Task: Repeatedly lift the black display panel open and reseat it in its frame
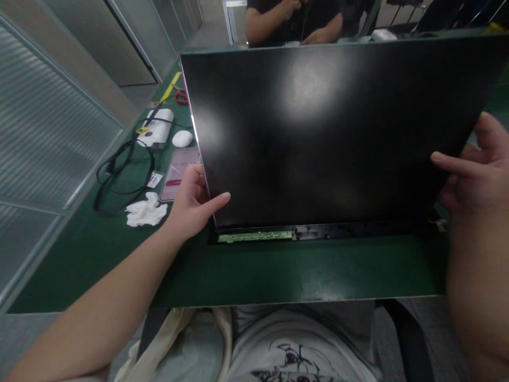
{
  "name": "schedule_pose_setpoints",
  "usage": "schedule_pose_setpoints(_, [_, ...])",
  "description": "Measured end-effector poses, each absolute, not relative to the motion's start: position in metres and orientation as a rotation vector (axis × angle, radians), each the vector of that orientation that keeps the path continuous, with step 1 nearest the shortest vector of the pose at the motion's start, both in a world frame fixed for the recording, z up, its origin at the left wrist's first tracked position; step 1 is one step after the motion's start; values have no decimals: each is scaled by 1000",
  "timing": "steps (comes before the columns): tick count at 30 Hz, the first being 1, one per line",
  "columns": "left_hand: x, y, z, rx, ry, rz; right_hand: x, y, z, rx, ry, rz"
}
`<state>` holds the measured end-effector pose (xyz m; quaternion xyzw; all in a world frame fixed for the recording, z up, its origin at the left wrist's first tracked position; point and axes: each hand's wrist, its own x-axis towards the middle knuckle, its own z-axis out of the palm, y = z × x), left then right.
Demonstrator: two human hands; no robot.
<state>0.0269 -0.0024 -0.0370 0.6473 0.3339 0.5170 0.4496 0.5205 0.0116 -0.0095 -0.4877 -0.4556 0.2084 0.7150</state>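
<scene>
- The left hand (pixel 193 204) is clamped on the left edge of the dark screen panel (pixel 318 143), low down: its thumb lies flat on the front face, and the other fingers curl round the edge, their tips hidden behind it.
- The right hand (pixel 475 167) grips the opposite edge, one digit stretched over the glossy front; how its remaining fingers sit behind is hard to make out. The hands are well apart, the panel between them.
- The panel is a thin, flat rectangle, tilted up above the green table (pixel 318 270), with soft, blurred light patches on its black surface. Its upper right corner fades into dimness by the picture's edge.
- Along its bottom runs a narrow black strip (pixel 338 231), with a slim green circuit board (pixel 256 236) at the left; the strip's right end is dark and blurred.
- Left of the panel lie a flat phone (pixel 177 172), partly covered, a crumpled white tissue (pixel 147 210), a smooth oval white case (pixel 182 139), a blocky white device (pixel 157 127) and a coiled black cable (pixel 111 165).
- Farther back, red-handled scissors (pixel 181 97) are partly hidden by the panel.
- Beyond the top edge, another person (pixel 294 21) is cut off by the frame.
- A ribbed, translucent partition (pixel 47 106) stands at left.
</scene>
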Motion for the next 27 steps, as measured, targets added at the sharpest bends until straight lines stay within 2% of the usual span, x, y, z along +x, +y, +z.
schedule_pose_setpoints(13, [24,-2,-38,1588,839,1240,520,10,-8,-1046,-1045,449])
schedule_pose_setpoints(27, [25,1,-42,1590,763,1282,546,24,-33,-980,-1196,365])
